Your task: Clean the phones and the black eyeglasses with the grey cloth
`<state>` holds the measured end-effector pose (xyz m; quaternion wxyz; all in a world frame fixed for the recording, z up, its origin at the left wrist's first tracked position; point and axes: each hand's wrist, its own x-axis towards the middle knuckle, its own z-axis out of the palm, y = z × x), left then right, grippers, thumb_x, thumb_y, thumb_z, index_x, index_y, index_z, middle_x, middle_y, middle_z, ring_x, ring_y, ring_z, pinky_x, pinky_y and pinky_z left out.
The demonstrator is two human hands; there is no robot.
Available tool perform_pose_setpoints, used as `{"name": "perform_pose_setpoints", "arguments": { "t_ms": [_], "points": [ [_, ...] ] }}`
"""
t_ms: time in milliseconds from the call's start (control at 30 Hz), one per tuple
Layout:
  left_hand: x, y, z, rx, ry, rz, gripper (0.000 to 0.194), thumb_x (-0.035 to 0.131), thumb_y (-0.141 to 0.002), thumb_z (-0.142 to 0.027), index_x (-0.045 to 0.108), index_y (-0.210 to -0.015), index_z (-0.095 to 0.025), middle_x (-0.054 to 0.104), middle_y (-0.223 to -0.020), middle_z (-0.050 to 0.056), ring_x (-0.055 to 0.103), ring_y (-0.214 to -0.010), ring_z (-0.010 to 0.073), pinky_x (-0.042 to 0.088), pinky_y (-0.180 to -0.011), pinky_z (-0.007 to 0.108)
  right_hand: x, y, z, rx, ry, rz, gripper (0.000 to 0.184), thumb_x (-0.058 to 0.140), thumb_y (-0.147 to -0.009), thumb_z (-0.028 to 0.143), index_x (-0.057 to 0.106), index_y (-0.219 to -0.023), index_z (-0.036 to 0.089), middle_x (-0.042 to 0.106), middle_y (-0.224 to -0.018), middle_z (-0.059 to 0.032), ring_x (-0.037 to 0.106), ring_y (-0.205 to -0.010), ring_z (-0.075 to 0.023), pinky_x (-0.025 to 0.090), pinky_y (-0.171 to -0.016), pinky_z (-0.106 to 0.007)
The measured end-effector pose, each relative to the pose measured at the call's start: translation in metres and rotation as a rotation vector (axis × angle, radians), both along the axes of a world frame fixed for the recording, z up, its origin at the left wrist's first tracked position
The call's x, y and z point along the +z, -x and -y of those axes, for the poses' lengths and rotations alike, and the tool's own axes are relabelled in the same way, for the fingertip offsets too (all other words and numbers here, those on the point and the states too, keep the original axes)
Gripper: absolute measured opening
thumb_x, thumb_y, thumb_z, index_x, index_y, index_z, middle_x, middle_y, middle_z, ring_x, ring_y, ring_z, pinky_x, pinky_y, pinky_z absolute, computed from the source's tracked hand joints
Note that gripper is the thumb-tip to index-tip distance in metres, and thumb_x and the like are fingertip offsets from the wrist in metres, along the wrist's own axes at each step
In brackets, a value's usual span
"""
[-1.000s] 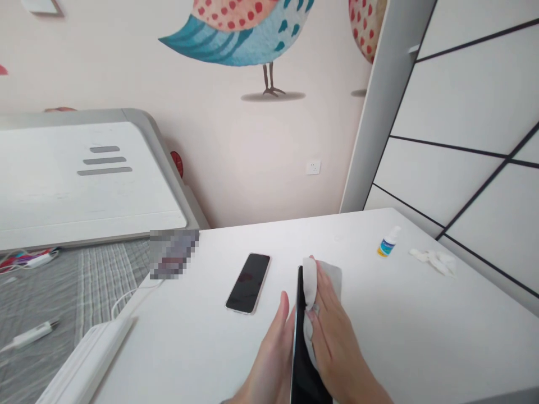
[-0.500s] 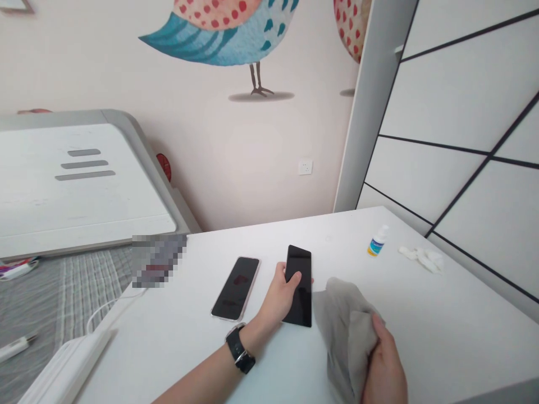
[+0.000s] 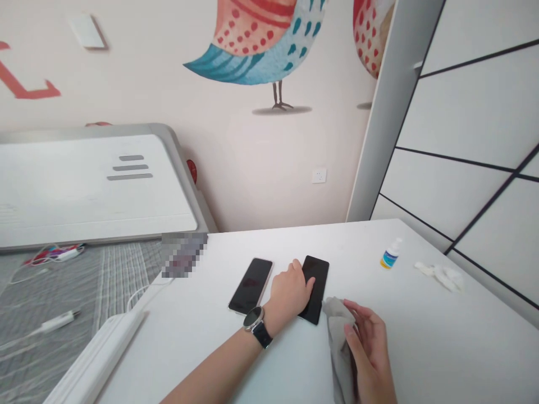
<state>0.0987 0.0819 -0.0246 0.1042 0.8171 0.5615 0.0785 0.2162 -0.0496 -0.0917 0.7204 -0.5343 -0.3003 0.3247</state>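
While the left hand (image 3: 290,293) curls its fingers down over a black smartphone (image 3: 316,286) toward the far edge of the desk (image 3: 446,342), the right hand (image 3: 368,353) grasps a grey cloth (image 3: 339,342) just beside it, and a 2nd, rose-framed smartphone (image 3: 250,286) lies untouched.

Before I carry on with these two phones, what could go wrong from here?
The watch on the wrist of the left hand sits right beside the rose-edged phone, so a sideways move might scrape that phone's screen. The black phone lies close to it too, and sliding it left could knock them together. The grey cloth in the right hand reaches the black phone's corner and might nudge it.
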Motion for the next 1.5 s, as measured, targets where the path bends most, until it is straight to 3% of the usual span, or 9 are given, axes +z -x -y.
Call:
{"name": "perform_pose_setpoints", "arguments": {
  "t_ms": [133, 267, 433, 567, 667, 767, 933, 1100, 1500],
  "points": [
    [0.008, 0.016, -0.001, -0.020, -0.092, -0.056, 0.039, 0.050, -0.101, -0.042, 0.055, -0.125, -0.012, 0.065, -0.116, 0.017, 0.068, -0.099, 0.0326, 0.052, -0.078, 0.038, -0.009, -0.003, -0.004, 0.063, 0.034, 0.054, 0.065, 0.075, -0.081, 0.054, 0.049, -0.132, 0.025, 0.054, -0.145, -0.0127, 0.049, -0.139, -0.0308, 0.037, -0.116, -0.049],
    [0.012, 0.064, -0.002, 0.072, -0.194, -0.108, 0.060, 0.057, -0.096, -0.050, 0.047, -0.138, -0.008, 0.054, -0.135, 0.024, 0.052, -0.124, 0.0406, 0.047, -0.095, 0.046, -0.003, -0.003, 0.000, -0.058, 0.007, 0.205, 0.059, 0.065, -0.089, 0.054, 0.048, -0.138, 0.026, 0.043, -0.156, -0.0092, 0.031, -0.150, -0.0316, 0.020, -0.124, -0.053],
    [0.004, 0.130, -0.006, 0.167, -0.147, -0.145, 0.053, 0.065, -0.086, -0.052, 0.063, -0.111, -0.005, 0.063, -0.109, 0.025, 0.059, -0.107, 0.0440, 0.048, -0.086, 0.052, 0.033, -0.004, -0.008, -0.110, -0.053, 0.515, 0.039, 0.056, -0.095, 0.049, 0.058, -0.124, 0.022, 0.052, -0.147, -0.0106, 0.041, -0.142, -0.0329, 0.027, -0.120, -0.053],
    [0.004, 0.155, -0.013, 0.056, -0.139, -0.056, 0.038, 0.066, -0.081, -0.040, 0.063, -0.107, -0.013, 0.065, -0.107, 0.017, 0.063, -0.099, 0.0340, 0.050, -0.082, 0.042, 0.071, 0.008, -0.053, 0.220, -0.036, 0.681, 0.035, 0.052, -0.099, 0.046, 0.063, -0.124, 0.025, 0.063, -0.132, -0.0077, 0.056, -0.129, -0.0285, 0.040, -0.111, -0.045],
    [0.008, 0.163, -0.015, -0.092, -0.148, 0.027, 0.050, 0.069, -0.076, -0.033, 0.056, -0.122, -0.017, 0.065, -0.115, 0.010, 0.063, -0.100, 0.0272, 0.049, -0.087, 0.037, 0.084, 0.024, -0.098, 0.486, -0.037, 0.786, 0.035, 0.054, -0.099, 0.046, 0.067, -0.124, 0.026, 0.066, -0.130, -0.0074, 0.059, -0.124, -0.0271, 0.041, -0.111, -0.044],
    [0.013, 0.168, -0.013, -0.237, -0.184, 0.092, 0.065, 0.071, -0.074, -0.030, 0.047, -0.134, -0.018, 0.062, -0.123, 0.009, 0.057, -0.110, 0.0278, 0.044, -0.098, 0.040, 0.073, 0.036, -0.128, 0.671, 0.028, 0.639, 0.043, 0.049, -0.101, 0.051, 0.063, -0.134, 0.027, 0.065, -0.132, -0.0088, 0.061, -0.119, -0.0255, 0.048, -0.106, -0.043],
    [0.018, 0.173, -0.008, -0.419, -0.234, 0.100, 0.078, 0.077, -0.079, -0.037, 0.039, -0.145, -0.020, 0.059, -0.126, 0.011, 0.055, -0.108, 0.0315, 0.043, -0.094, 0.047, 0.047, 0.037, -0.126, 0.887, 0.153, 0.296, 0.044, 0.055, -0.099, 0.053, 0.064, -0.134, 0.028, 0.068, -0.090, -0.0024, 0.063, -0.080, -0.0163, 0.058, -0.073, -0.029],
    [0.020, 0.176, -0.007, -0.429, -0.218, 0.011, 0.081, 0.079, -0.082, -0.053, 0.040, -0.147, -0.025, 0.062, -0.120, 0.009, 0.057, -0.103, 0.0315, 0.042, -0.088, 0.047, 0.049, 0.033, -0.119, 1.098, 0.141, 0.097, 0.034, 0.064, -0.097, 0.042, 0.069, -0.129, 0.029, 0.076, -0.111, -0.0036, 0.069, -0.092, -0.0148, 0.057, -0.080, -0.026],
    [0.020, 0.180, -0.004, -0.546, -0.330, 0.037, 0.068, 0.076, -0.085, -0.044, 0.047, -0.142, -0.021, 0.064, -0.111, 0.007, 0.060, -0.093, 0.0266, 0.043, -0.080, 0.042, 0.055, 0.036, -0.114, 1.064, 0.168, 0.149, 0.025, 0.066, -0.089, 0.021, 0.076, -0.111, 0.023, 0.078, -0.106, -0.0048, 0.070, -0.091, -0.0169, 0.052, -0.078, -0.026]
  ]
}}
